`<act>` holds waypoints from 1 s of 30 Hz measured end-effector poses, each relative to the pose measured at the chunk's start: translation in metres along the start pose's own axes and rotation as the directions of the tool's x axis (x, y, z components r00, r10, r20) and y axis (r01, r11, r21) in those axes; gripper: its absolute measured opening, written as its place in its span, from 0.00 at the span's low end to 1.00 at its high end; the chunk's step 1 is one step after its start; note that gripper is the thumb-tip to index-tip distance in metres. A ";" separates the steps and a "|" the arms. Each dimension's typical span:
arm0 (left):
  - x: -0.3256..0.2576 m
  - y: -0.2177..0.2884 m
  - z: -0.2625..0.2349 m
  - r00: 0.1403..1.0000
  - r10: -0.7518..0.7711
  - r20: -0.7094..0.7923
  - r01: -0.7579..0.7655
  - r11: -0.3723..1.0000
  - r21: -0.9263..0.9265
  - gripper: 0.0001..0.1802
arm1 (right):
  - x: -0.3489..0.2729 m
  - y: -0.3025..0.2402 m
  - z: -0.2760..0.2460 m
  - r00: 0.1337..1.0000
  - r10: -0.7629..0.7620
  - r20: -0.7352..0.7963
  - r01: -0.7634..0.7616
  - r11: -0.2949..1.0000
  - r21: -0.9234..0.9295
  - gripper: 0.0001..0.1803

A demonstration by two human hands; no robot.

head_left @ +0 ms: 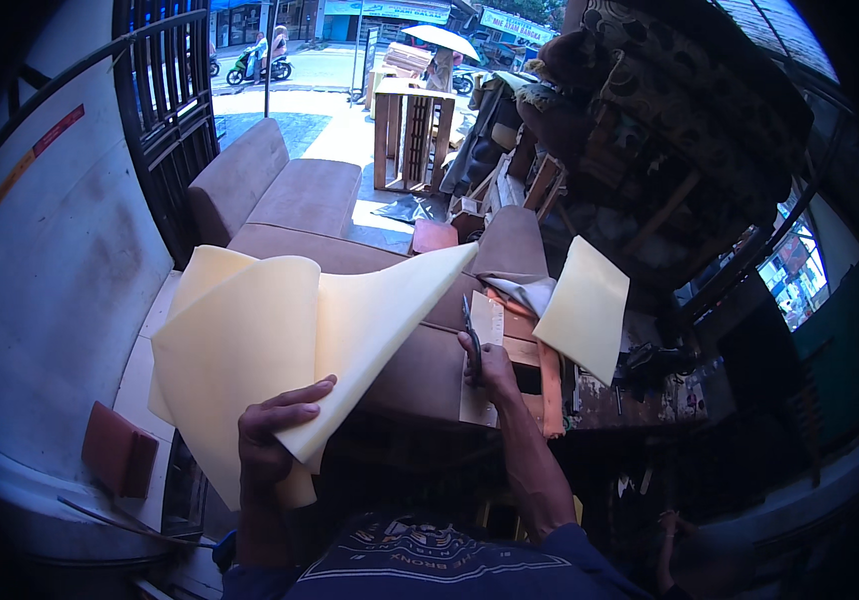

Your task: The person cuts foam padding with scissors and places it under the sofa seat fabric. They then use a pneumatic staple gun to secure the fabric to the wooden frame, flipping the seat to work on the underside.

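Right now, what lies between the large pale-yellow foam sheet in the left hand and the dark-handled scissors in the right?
In the head view, brown upholstered cushioning shows between the foam sheet and the scissors.

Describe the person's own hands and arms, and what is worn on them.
The left hand and right hand wear no gloves. The right forearm is uncovered up to a dark blue sleeve. The dark shirt bears a pale print.
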State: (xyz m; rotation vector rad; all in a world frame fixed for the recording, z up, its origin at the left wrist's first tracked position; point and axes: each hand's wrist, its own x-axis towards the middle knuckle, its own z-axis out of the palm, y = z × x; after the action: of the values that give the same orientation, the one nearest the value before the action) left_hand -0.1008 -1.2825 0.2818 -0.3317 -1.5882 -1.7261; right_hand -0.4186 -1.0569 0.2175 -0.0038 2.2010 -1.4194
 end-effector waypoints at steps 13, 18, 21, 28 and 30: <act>-0.032 0.052 -0.026 0.659 -0.033 -0.752 0.149 0.985 0.088 0.33 | -0.177 -0.039 0.072 0.467 -0.568 0.678 0.791 0.611 -0.033 0.64; -0.016 0.044 0.057 0.838 -0.181 -0.515 0.221 0.975 0.016 0.36 | -0.229 -0.020 0.090 0.372 -0.638 0.674 0.459 0.758 0.464 0.49; -0.004 0.048 0.105 0.918 -0.214 -0.334 0.222 0.975 -0.015 0.37 | -0.219 0.017 0.053 0.439 -0.830 0.344 0.577 0.554 0.600 0.50; 0.017 0.044 0.292 0.966 0.076 0.247 0.016 0.936 -0.352 0.34 | -0.266 0.094 -0.045 0.620 -0.773 0.133 0.633 0.593 0.497 0.46; 0.004 0.058 0.348 0.904 0.204 0.375 0.011 0.867 -0.498 0.34 | -0.282 0.123 -0.071 0.698 -0.715 0.041 0.611 0.624 0.488 0.45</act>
State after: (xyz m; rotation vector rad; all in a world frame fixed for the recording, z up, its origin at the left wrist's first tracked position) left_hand -0.1666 -0.9546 0.3952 -1.0831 -1.3470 -2.0588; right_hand -0.1710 -0.8641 0.2539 -0.8857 1.6766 -2.1659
